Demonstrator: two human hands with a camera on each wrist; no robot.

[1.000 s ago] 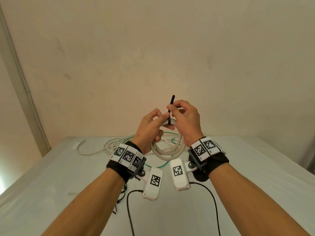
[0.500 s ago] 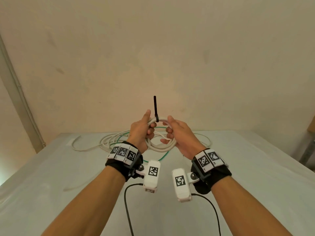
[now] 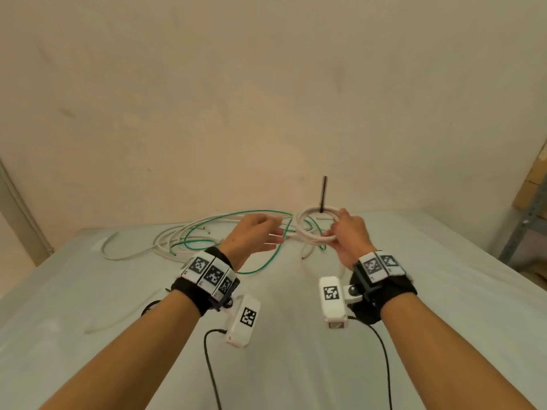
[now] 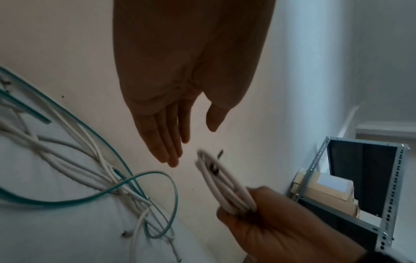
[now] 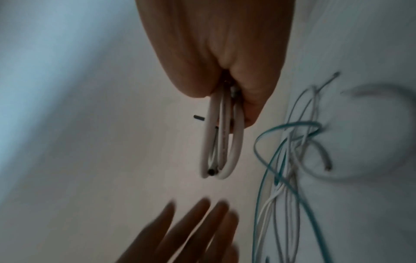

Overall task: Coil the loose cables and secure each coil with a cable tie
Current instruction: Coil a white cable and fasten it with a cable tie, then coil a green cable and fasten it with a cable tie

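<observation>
Right hand (image 3: pixel 347 236): grip curled round the near side of the white coil (image 3: pixel 314 224), thumb and fingers pinching the bundled turns; held above the surface.
White coil: several turns of smooth, round, off-white cable, forming a flat ring in the head view and a narrow elongated loop in the wrist views (image 5: pixel 221 142).
Cable tie (image 3: pixel 323 194): thin, stiff black strip wrapped on the far side of the coil, its free tail standing upright above the ring; in the left wrist view (image 4: pixel 213 168) its dark wrap shows across the turns.
Left hand (image 3: pixel 254 233): grip spread, fingers (image 4: pixel 167 140) straight and close together, thumb apart, holding nothing; just beside the coil, not touching it.
Loose cables (image 3: pixel 189 236): slack white cables in an untidy tangle, lying on the far part of the surface left of the coil.
Green cable (image 3: pixel 236 229): thin, glossy, in wide open loops through the white ones.
Surface (image 3: pixel 444 291): covered in pale, matt, slightly creased sheeting.
Shelf frame (image 4: pixel 391 186): grey perforated metal upright at the right, cardboard boxes inside.
</observation>
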